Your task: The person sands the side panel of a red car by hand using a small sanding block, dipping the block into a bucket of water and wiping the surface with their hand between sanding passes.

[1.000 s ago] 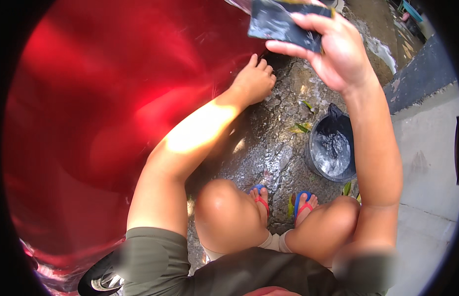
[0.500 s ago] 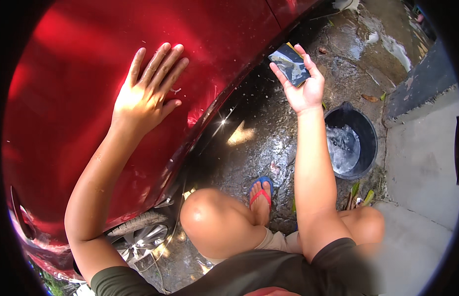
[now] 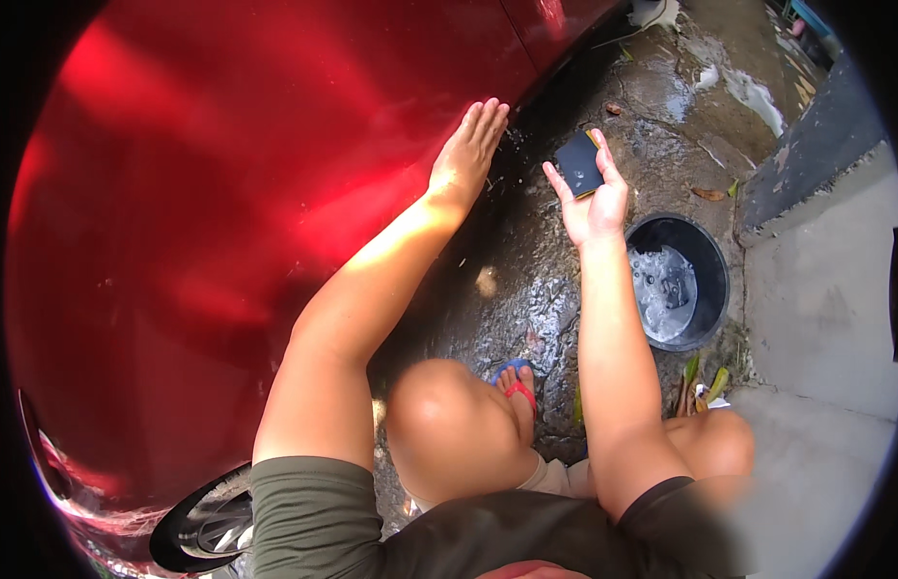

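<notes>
My left hand [image 3: 465, 154] rests on the lower edge of a glossy red car door panel [image 3: 227, 183]. Its fingers are stretched out and lie side by side, with nothing in them. To the right of it, my right hand [image 3: 598, 214] is raised over the wet ground, apart from the car. Between its thumb and fingers it holds a dark rectangular pad [image 3: 577, 160] with a thin yellow edge; the pad's flat dark face is turned up.
A black bucket [image 3: 716, 265] with foamy water stands right of my right forearm. Beyond it rises a grey concrete wall [image 3: 825, 289]. Wet rough ground [image 3: 526, 280] lies below the car. A car wheel [image 3: 213, 531] shows at lower left, and my foot wears a blue and red flip-flop [image 3: 519, 386].
My left hand has slid right across the red panel to its lower edge, its fingers now closer together. My right hand has come slightly nearer, and the pad's face has turned.
</notes>
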Available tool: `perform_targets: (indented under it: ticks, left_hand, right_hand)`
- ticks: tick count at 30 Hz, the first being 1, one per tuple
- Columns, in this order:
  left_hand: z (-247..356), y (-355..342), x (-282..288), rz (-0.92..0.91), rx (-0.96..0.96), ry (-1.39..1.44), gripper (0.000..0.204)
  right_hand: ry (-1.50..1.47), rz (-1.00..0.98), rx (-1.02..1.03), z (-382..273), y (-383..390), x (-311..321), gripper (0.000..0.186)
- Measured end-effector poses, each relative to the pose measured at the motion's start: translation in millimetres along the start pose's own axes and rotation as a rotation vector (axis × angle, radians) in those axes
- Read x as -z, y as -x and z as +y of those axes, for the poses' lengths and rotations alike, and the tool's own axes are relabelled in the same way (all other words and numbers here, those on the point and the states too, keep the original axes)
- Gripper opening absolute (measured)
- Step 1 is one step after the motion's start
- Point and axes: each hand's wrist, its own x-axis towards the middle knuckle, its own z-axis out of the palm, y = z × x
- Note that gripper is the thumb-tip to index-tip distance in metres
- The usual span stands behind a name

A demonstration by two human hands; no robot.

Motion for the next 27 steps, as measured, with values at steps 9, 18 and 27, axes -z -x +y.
perform_targets:
  ticks: [9,18,27]
  left_hand:
    - [87.6,92.0,-5.1,-0.038,0.110,1.079,0.083]
    - [95.5,158.5,-37.5,-0.473,-0.227,1.548,0.063]
    - [-12.6,205.3,51.7,-0.716,-0.048,1.610,0.065]
  right_hand:
    - [0.704,0.030,0.333,37.8,-45.7,-55.2,0.053]
    - [1.303,-0.457,0.705,174.4,64.5,-46.0,0.084]
    - [1.178,-0.021,0.537,77.6,-120.1,-74.3,0.076]
